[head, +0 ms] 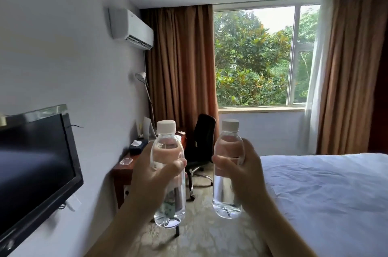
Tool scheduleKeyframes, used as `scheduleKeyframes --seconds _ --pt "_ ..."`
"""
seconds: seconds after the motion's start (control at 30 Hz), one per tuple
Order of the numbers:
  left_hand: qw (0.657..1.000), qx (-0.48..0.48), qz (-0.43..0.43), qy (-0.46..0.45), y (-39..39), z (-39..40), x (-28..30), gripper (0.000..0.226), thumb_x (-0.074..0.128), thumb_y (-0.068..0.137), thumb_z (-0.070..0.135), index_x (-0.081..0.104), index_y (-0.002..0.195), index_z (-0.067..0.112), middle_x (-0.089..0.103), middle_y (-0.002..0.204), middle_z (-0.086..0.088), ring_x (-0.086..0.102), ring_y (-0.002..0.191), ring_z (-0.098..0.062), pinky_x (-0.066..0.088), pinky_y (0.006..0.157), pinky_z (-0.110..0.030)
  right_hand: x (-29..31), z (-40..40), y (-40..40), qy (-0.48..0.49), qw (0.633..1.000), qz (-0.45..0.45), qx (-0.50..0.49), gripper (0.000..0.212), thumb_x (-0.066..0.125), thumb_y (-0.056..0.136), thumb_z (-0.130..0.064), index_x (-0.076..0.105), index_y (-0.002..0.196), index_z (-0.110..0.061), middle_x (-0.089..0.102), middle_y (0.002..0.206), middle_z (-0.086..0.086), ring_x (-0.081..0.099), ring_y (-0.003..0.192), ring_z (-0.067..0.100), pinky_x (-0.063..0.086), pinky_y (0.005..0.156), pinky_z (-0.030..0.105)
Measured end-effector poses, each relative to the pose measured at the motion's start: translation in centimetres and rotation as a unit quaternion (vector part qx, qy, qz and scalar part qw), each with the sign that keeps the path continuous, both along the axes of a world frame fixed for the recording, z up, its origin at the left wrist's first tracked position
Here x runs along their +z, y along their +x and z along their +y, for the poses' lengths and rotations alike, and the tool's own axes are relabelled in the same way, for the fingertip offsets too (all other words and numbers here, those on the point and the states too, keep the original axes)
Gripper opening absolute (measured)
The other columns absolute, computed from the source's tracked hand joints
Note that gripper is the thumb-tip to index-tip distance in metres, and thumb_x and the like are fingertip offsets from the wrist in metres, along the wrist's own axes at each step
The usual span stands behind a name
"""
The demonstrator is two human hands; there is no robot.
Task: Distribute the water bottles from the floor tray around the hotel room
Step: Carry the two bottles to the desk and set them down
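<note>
**Two bottles up, desk ahead on my left**

I hold one bottle in each hand, both upright, caps up, long axes vertical. My left hand [155, 175] is wrapped round the left bottle [168, 172], thumb across its front; my right hand [241, 170] is clamped the same way on the right bottle [227, 172]. Both are raised before me, apart from each other.

Taking the desk [126, 164] as my mark: the left bottle sits just in front of its near corner, so my left hand is the nearer one for setting down there, I judge. The chair [202, 143] stands right of the desk, the bed [325, 189] further right, the window [258, 57] beyond. The floor tray is out of sight.
</note>
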State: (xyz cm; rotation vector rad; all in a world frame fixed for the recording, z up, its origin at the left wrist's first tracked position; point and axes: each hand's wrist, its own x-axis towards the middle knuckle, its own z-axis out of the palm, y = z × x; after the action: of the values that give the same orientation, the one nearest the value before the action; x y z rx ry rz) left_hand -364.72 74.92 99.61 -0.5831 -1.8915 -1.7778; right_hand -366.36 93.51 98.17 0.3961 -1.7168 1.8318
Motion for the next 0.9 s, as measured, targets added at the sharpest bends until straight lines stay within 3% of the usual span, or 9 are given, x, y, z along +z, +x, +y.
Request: scheduleKeyframes --seconds 0.1,0.23,0.43,0.57,0.67,0.73,0.9 --pt "1.0 0.021 -0.004 -0.013 -5.7 -0.1 -0.2 0.04 0.069 0.061 0.045 0.063 0.098 0.034 0.069 0.086 -0.007 0.071 0.076 -0.03 0.061 0.066 -0.038 0.1 -0.1 -5.9 -0.003 1.0 0.001 0.022 0.05 0.074 0.054 -0.04 0.062 0.095 -0.014 0.069 0.083 -0.01 0.067 0.071 0.011 0.062 0.063 0.043" --pt "0.999 0.033 -0.005 -0.011 -14.1 -1.1 -0.9 0.037 0.069 0.061 0.045 0.064 0.095 0.032 0.069 0.084 -0.009 0.071 0.073 -0.029 0.06 0.063 -0.034 -0.5 -0.7 -14.2 0.001 0.999 0.003 0.045 0.047 0.074 0.053 -0.036 0.063 0.096 -0.018 0.068 0.076 -0.012 0.067 0.067 0.007 0.058 0.056 0.028" --pt "1.0 0.028 -0.005 0.006 -28.8 -3.0 -3.5 0.034 0.07 0.06 0.041 0.065 0.092 0.032 0.068 0.084 -0.011 0.068 0.073 -0.03 0.061 0.062 -0.032 -2.8 -2.2 -28.1 0.017 1.0 -0.013 0.02 0.035 0.073 0.061 -0.015 0.064 0.095 -0.02 0.068 0.071 -0.009 0.064 0.062 0.003 0.055 0.054 0.023" --pt "1.0 0.007 -0.004 0.019 -40.6 -3.7 -3.2 0.037 0.071 0.059 0.04 0.065 0.093 0.028 0.067 0.081 -0.009 0.068 0.067 -0.024 0.059 0.06 -0.032 -2.7 -3.5 -38.4 0.067 0.998 -0.014 -0.008 0.039 0.076 0.056 -0.035 0.065 0.093 -0.03 0.071 0.082 -0.005 0.068 0.067 0.011 0.058 0.06 0.029" --pt "1.0 -0.006 -0.004 0.013 -48.7 -3.6 -2.3 0.039 0.071 0.06 0.043 0.065 0.094 0.023 0.066 0.078 -0.009 0.067 0.067 -0.023 0.059 0.061 -0.037 -2.2 -3.7 -45.4 0.067 0.997 -0.02 -0.018 0.038 0.075 0.055 -0.038 0.066 0.092 -0.037 0.07 0.083 0.0 0.068 0.07 0.012 0.059 0.062 0.031" --pt "1.0 -0.01 -0.006 0.0 -53.4 -3.2 -2.0 0.038 0.07 0.061 0.044 0.065 0.094 0.027 0.066 0.08 -0.007 0.067 0.07 -0.026 0.061 0.065 -0.041 -1.9 -3.4 -49.6 0.062 0.997 -0.025 -0.027 0.04 0.076 0.054 -0.038 0.067 0.093 -0.034 0.07 0.081 0.0 0.068 0.069 0.011 0.058 0.063 0.03" --pt "1.0 -0.021 -0.018 0.008 -63.7 -1.2 -2.4 0.035 0.071 0.059 0.044 0.066 0.091 0.03 0.067 0.08 -0.007 0.068 0.065 -0.017 0.059 0.061 -0.031 -1.8 -0.6 -59.7 0.051 0.997 -0.028 -0.044 0.049 0.073 0.052 -0.039 0.064 0.096 -0.02 0.07 0.076 -0.007 0.066 0.065 0.004 0.054 0.058 0.021"
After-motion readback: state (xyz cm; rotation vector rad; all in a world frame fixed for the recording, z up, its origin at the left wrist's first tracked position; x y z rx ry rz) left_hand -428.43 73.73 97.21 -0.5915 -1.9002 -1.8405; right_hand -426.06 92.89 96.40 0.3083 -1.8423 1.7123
